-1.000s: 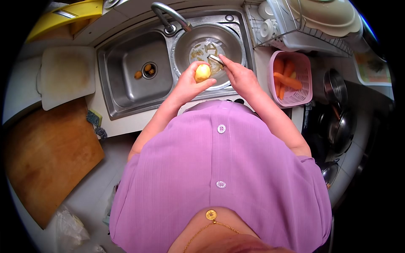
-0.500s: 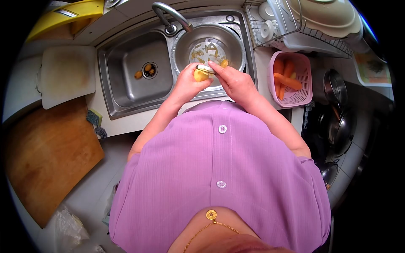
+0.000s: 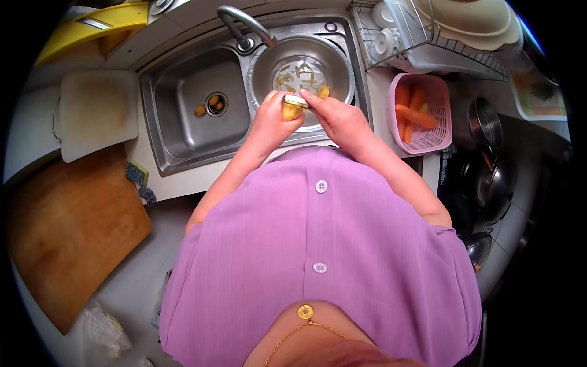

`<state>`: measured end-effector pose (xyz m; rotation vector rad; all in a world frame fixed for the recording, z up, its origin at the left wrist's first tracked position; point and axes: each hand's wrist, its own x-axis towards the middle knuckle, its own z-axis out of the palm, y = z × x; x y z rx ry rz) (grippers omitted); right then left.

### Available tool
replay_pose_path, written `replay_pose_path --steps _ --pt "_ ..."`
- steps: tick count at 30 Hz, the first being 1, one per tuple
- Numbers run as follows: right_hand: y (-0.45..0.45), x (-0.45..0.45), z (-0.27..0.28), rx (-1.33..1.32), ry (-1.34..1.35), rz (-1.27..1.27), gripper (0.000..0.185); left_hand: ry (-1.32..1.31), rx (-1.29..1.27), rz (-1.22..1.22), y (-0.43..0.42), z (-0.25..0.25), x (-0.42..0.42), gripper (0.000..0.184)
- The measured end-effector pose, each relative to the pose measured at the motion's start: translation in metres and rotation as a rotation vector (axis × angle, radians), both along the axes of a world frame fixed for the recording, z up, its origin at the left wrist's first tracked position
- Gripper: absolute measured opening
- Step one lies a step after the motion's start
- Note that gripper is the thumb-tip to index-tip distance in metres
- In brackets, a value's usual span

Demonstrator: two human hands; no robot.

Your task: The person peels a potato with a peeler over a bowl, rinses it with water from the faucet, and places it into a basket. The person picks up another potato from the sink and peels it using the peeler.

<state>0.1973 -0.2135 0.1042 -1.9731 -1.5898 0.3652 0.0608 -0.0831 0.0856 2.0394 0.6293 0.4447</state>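
My left hand [image 3: 273, 120] is closed around a yellow, partly peeled potato [image 3: 291, 114] at the near rim of a metal basin [image 3: 257, 79]. In my right hand [image 3: 340, 116] is a peeler [image 3: 297, 101], its head lying across the top of the potato. Strips of peel [image 3: 299, 72] lie in the basin, which sits in the right sink bowl. Beyond my right fingers, a yellow-brown piece [image 3: 323, 92] shows at the basin's side. Several small potatoes [image 3: 200, 110] lie at the drain of the left sink bowl [image 3: 177, 131].
A faucet [image 3: 247, 24] arches over the basin. To the right stands a pink basket [image 3: 445, 113] holding carrots [image 3: 417, 116], with a dish rack [image 3: 397, 58] behind it. Left of the sink are a white cutting board [image 3: 101, 113], a sponge [image 3: 137, 173] and a large wooden board [image 3: 73, 226].
The peeler's head has shifted slightly over the top of the potato, now lying flatter across it. Both hands stay at the near rim of the basin.
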Motion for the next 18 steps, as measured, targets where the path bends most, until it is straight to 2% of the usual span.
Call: replay_pose_path --steps 4,6,7,9,13,15,16,17,18 --pt "0.000 0.010 -0.021 -0.100 -0.090 -0.118 0.043 0.023 0.011 -0.008 0.000 -0.001 0.001 0.035" --pt "0.002 0.017 -0.036 0.059 0.092 -0.173 0.043 0.052 -0.011 -0.001 -0.001 0.003 0.000 0.037" --pt "0.003 0.015 -0.032 0.059 0.093 -0.172 0.043 0.053 -0.011 0.000 0.000 0.002 0.001 0.037" --pt "0.008 0.007 -0.017 0.005 0.531 -0.210 0.042 0.130 -0.356 0.002 0.003 -0.001 0.002 0.042" --pt "0.021 -0.003 -0.009 -0.032 0.636 -0.204 0.038 0.014 -0.509 -0.076 0.001 -0.003 0.005 0.048" --pt "0.025 0.002 -0.023 -0.017 0.876 -0.270 0.027 -0.024 -0.797 -0.116 0.004 -0.008 0.003 0.053" --pt "0.024 0.010 -0.019 -0.093 0.951 -0.300 0.025 -0.013 -0.891 -0.128 0.006 -0.006 0.002 0.056" --pt "0.023 0.014 -0.021 -0.094 0.951 -0.300 0.025 -0.013 -0.892 -0.128 0.006 -0.004 0.001 0.056" --pt "0.023 0.017 -0.024 -0.092 0.807 -0.324 0.026 -0.050 -0.940 -0.133 0.006 -0.004 0.000 0.056"
